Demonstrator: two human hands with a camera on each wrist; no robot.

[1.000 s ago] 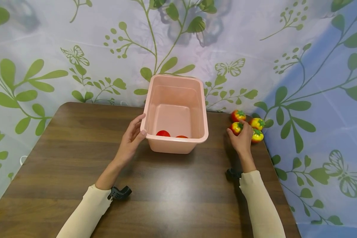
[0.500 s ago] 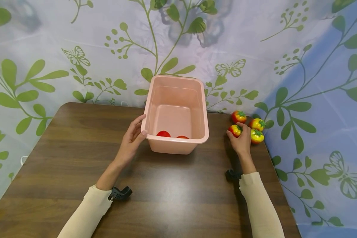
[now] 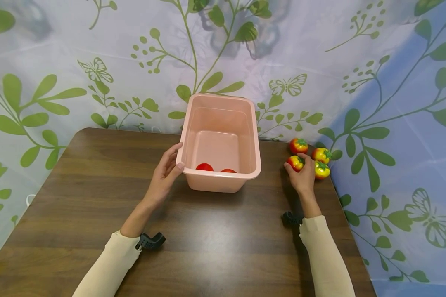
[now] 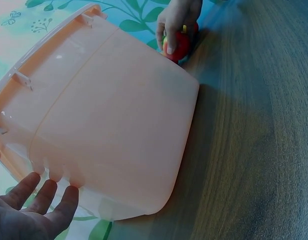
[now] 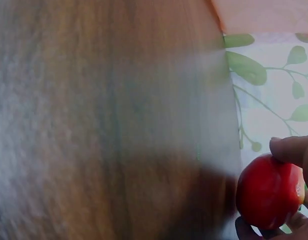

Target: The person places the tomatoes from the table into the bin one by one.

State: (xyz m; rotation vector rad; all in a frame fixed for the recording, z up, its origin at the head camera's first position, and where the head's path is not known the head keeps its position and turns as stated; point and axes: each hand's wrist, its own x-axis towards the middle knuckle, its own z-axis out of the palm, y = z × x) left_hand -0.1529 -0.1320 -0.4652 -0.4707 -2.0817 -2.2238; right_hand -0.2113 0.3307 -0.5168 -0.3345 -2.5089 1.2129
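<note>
A pink plastic tub [image 3: 220,144] stands tilted toward me on the table. My left hand [image 3: 162,173] holds its near left corner, thumb at the rim; in the left wrist view, the fingertips [image 4: 69,195] touch the outer wall under the rim. Inside, partly hidden by the near wall, lie two red round things [image 3: 204,167]. At the far right, my right hand [image 3: 302,175] pinches a red-and-yellow bell pepper [image 3: 295,163] between thumb and fingers. The right wrist view shows the bell pepper's smooth red underside [image 5: 269,192] at the fingertips.
Close around the right hand sit three more bell peppers: one behind it [image 3: 298,145] and two to its right [image 3: 321,170]. The brown wooden table [image 3: 215,239] ends at a leaf-patterned cloth backdrop [image 3: 134,74] behind and on the right.
My right hand keeps its hold on the bell pepper, with only slight shifts of hand and bell pepper. The left hand and the tub stay in place.
</note>
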